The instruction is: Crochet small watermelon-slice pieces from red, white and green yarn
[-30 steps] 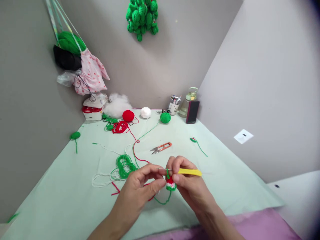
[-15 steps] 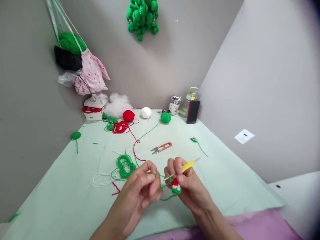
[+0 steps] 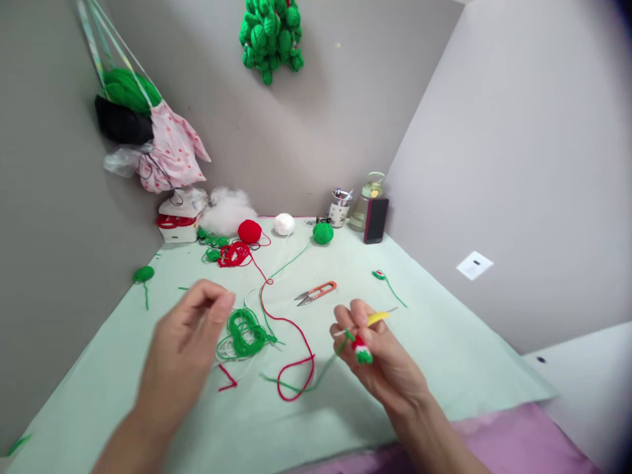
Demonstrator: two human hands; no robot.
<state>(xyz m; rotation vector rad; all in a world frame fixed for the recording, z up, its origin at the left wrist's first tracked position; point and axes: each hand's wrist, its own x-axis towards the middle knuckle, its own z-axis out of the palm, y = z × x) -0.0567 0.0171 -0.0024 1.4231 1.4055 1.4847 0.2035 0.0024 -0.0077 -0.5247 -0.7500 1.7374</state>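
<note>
Head view: right hand (image 3: 385,362) grips hook (image 3: 378,318) and piece (image 3: 363,352); left hand's (image 3: 180,349) hold is unclear. Pulled, the green tail (image 3: 324,374) left of that grip could snag red yarn (image 3: 313,357).

One head-worn camera looks forward and down from the near side across the pale green tablecloth (image 3: 247,428) toward the far wall (image 3: 345,131). The left hand (image 3: 172,362) and right hand (image 3: 390,362) are nearest the lens. The wide view reaches from the pink spotted bag (image 3: 172,151), far left, to the right wall (image 3: 494,164).
</note>
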